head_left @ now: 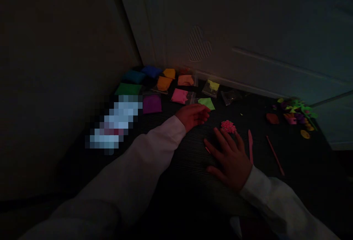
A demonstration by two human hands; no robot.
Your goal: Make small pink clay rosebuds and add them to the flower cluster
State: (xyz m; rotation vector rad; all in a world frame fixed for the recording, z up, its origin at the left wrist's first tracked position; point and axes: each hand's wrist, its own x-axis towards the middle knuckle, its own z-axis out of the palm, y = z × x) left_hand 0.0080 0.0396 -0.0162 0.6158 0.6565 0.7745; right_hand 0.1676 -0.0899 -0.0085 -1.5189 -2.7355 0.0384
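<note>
My right hand [230,159] lies palm down with its fingers spread on the dark table. A thin pink strip of clay [207,150] pokes out beside its index finger; the rest of it, if any, is hidden. Just beyond the fingertips sits a round pink clay flower [228,126] made of many small bits. My left hand [194,117] rests on its side near a light green clay packet [206,103], its fingers loosely bent and nothing visible in them. To the right of my right hand lie a pink clay knife [250,145] and a thin pink modelling stick [275,155].
Clay packets in several colours, among them a purple one [152,103] and a pink one [179,96], line the table's back left. A blurred bright screen [116,122] stands at left. Finished coloured clay pieces [296,117] cluster at right, near a brownish lump [272,118]. A panelled wall [220,30] rises behind.
</note>
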